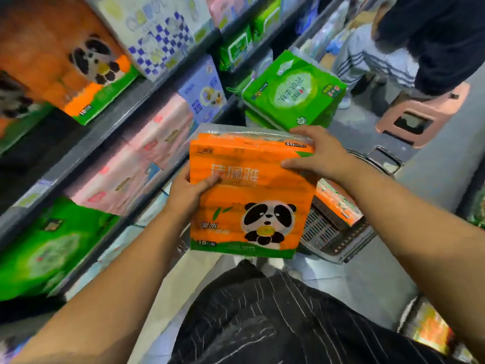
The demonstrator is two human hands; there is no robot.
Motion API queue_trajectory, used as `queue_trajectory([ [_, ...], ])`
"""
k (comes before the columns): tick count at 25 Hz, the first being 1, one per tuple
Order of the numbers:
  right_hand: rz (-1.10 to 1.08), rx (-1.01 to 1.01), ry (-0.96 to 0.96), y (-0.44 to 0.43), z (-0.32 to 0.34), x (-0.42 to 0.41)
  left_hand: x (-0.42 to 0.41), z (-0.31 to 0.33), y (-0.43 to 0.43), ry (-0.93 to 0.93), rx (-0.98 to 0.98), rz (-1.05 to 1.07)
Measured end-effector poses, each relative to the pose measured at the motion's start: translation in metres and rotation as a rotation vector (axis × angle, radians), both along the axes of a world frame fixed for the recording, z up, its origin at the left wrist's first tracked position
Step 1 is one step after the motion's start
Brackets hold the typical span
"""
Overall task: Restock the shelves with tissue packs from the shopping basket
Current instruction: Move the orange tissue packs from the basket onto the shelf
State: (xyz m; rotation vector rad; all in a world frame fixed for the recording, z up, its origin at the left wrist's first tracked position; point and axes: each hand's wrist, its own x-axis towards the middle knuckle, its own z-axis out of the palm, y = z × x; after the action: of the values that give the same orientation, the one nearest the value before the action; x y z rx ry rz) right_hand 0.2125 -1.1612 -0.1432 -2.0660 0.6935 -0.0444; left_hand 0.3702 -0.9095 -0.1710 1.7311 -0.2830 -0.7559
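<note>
Below the orange panda pack I see my striped trousers. I hold that one pack up with both hands. My left hand grips its left edge with the thumb on the front, and my other fingers are hidden behind it. My right hand curls over its top right corner. The pack hides part of the shopping basket, which sits behind it to the right with one more orange pack inside. Past my pack lies a green pack. One pink stool stands further right. Left of my pack run the shelves, full of blurry packs I cannot count.
</note>
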Motion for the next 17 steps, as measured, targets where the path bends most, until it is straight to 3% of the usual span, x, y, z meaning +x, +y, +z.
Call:
queue_trajectory([
  [2, -0.064, 0.013, -0.083, 0.026, 0.002, 0.012, 0.0, 0.01, 0.028, 0.028, -0.026, 0.076],
  [5, -0.156, 0.208, -0.18, 0.063, 0.003, 0.025, 0.002, 0.021, 0.057, 0.084, -0.063, 0.192],
  [11, -0.018, 0.391, -0.212, 0.119, -0.012, 0.041, 0.014, 0.038, 0.102, 0.218, -0.196, 0.429],
  [17, 0.033, 0.557, -0.187, 0.161, -0.017, 0.069, 0.037, 0.048, 0.155, 0.242, -0.254, 0.444],
])
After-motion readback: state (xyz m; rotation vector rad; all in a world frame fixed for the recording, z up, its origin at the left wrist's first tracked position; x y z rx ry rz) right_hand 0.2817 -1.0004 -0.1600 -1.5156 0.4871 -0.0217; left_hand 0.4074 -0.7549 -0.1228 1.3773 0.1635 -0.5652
